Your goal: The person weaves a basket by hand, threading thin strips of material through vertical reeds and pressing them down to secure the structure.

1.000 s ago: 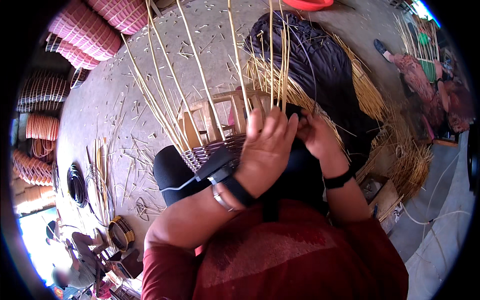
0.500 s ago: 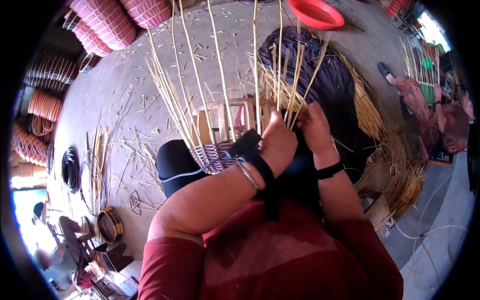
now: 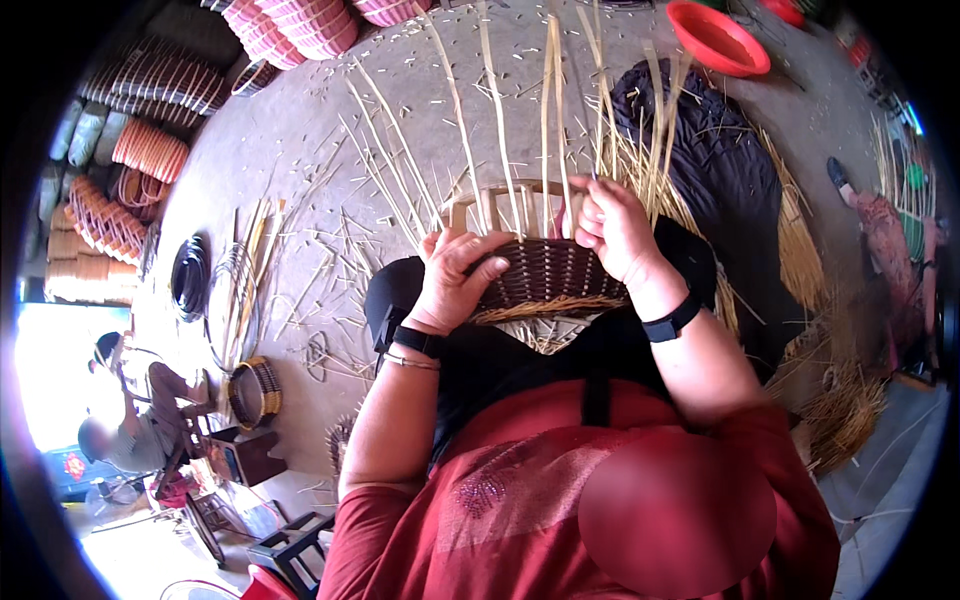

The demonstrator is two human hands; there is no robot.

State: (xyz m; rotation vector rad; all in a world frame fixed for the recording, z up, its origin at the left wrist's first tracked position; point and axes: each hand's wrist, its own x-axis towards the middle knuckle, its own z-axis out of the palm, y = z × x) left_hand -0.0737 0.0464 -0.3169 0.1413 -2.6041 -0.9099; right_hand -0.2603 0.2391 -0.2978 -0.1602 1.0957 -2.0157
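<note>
A partly woven basket rests on my lap, its dark brown wall facing me and a pale straw-coloured braid along its lower edge. Long pale stakes fan upward and away from the wall. My left hand grips the left part of the woven edge, thumb on the near side and fingers along the top. At the right end of the wall, my right hand is closed in a pinch among the stakes. A thin dark strand shows at its fingertips, mostly hidden by the fingers. Behind the stakes stands a pale wooden frame.
Dark cloth covers a straw bundle at right. A red basin lies beyond it. Stacked pink baskets, a black coil and a small round basket are leftward. Other people sit at both sides.
The basket has turned, bringing its dark wall to face me. My left hand has moved from the stakes to the left edge; my right hand is now at the wall's right end.
</note>
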